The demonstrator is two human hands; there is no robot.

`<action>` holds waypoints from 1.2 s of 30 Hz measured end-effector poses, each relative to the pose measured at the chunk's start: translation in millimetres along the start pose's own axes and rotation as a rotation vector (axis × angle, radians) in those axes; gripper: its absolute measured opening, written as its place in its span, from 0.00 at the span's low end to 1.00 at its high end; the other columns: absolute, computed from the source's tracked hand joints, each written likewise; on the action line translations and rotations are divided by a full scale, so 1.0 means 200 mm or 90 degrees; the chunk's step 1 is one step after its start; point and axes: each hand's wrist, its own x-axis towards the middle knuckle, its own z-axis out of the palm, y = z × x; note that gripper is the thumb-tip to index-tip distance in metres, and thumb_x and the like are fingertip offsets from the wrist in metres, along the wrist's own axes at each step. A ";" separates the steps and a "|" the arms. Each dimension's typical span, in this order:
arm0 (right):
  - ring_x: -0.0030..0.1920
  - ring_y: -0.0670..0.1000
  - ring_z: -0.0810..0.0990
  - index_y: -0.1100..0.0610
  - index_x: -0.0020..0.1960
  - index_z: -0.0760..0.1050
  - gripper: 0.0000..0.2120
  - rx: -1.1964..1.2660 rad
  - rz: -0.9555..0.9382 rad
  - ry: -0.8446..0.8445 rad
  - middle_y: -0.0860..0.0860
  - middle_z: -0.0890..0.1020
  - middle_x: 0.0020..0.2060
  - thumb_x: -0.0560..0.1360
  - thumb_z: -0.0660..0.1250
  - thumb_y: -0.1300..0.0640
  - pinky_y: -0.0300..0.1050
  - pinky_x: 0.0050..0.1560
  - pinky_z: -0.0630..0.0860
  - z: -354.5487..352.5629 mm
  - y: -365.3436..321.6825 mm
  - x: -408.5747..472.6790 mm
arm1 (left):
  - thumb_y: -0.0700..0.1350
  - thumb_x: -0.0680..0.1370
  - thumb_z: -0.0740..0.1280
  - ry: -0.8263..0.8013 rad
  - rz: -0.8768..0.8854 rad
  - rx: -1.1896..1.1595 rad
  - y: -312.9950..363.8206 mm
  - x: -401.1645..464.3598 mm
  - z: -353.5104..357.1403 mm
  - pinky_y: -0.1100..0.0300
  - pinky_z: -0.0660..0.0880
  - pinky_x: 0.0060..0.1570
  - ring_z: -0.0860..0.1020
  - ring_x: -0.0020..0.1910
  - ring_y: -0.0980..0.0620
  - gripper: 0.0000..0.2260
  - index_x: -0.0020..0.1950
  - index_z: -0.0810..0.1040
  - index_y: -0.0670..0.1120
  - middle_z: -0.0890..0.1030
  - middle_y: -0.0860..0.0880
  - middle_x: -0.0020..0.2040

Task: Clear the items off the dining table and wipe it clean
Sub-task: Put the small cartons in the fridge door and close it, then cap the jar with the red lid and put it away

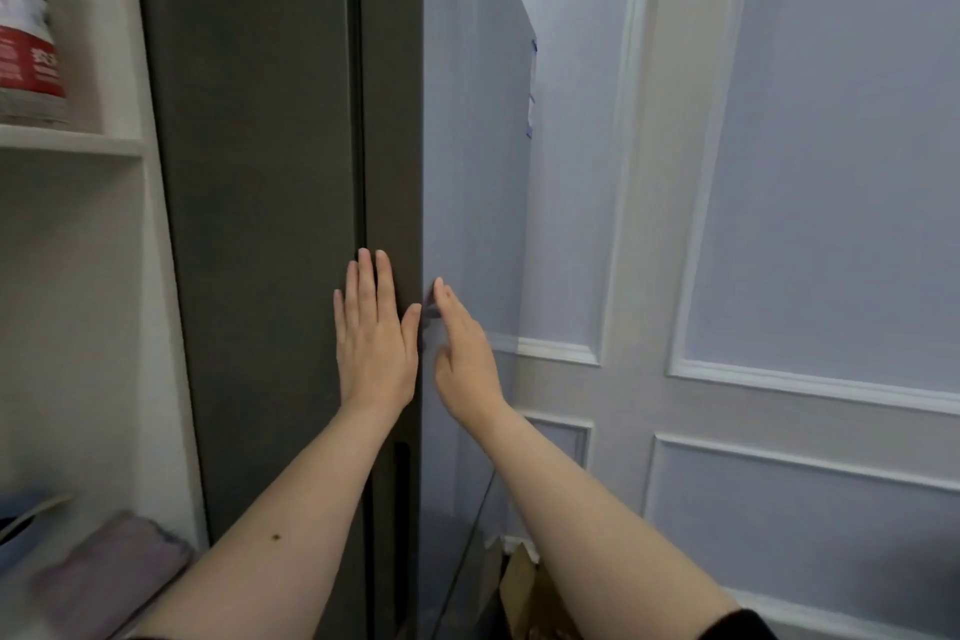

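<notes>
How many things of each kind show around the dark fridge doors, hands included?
Hands: 2, left hand and right hand
Dark fridge doors: 2
Red-and-white container on the shelf: 1
Folded purple cloth: 1
Total: 6

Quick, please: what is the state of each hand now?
Left hand: open, flat against the dark door, holding nothing.
Right hand: open, fingers straight at the door's edge, holding nothing.

The dark door [260, 224] blocks the front; open room lies right, toward the panelled wall [779, 172].
</notes>
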 end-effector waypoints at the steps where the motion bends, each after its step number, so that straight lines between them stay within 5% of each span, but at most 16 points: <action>1: 0.73 0.47 0.61 0.51 0.77 0.54 0.34 0.000 0.003 -0.009 0.49 0.62 0.74 0.75 0.57 0.70 0.49 0.74 0.60 -0.01 0.00 0.00 | 0.54 0.81 0.45 -0.001 -0.005 0.001 0.01 0.00 0.00 0.50 0.46 0.76 0.43 0.77 0.50 0.28 0.77 0.41 0.46 0.45 0.46 0.78; 8: 0.74 0.49 0.61 0.51 0.76 0.52 0.31 -0.050 0.040 -0.085 0.50 0.62 0.74 0.77 0.56 0.67 0.45 0.74 0.58 -0.13 -0.03 -0.07 | 0.51 0.82 0.50 -0.047 -0.044 -0.023 0.13 -0.10 -0.05 0.48 0.47 0.75 0.49 0.77 0.48 0.27 0.77 0.44 0.45 0.47 0.45 0.78; 14: 0.74 0.52 0.61 0.57 0.76 0.54 0.28 -0.184 0.136 -0.070 0.53 0.62 0.74 0.79 0.59 0.59 0.47 0.74 0.57 -0.49 0.04 -0.31 | 0.47 0.80 0.58 -0.124 0.063 -0.014 0.31 -0.27 -0.08 0.46 0.49 0.73 0.54 0.76 0.44 0.27 0.77 0.53 0.44 0.52 0.43 0.77; 31: 0.72 0.53 0.64 0.56 0.75 0.57 0.27 -0.486 0.581 0.158 0.53 0.64 0.73 0.78 0.61 0.52 0.48 0.71 0.61 -1.70 -0.37 -1.74 | 0.48 0.80 0.58 -0.456 0.380 -0.384 1.56 -1.25 -0.35 0.50 0.57 0.72 0.57 0.74 0.44 0.25 0.76 0.57 0.44 0.56 0.45 0.76; 36: 0.72 0.53 0.64 0.56 0.74 0.58 0.26 -0.555 0.661 0.237 0.53 0.65 0.72 0.79 0.60 0.52 0.49 0.72 0.61 -1.99 -0.63 -2.15 | 0.48 0.81 0.55 -0.487 0.500 -0.472 1.94 -1.56 -0.60 0.53 0.52 0.73 0.54 0.75 0.46 0.25 0.76 0.54 0.44 0.53 0.45 0.77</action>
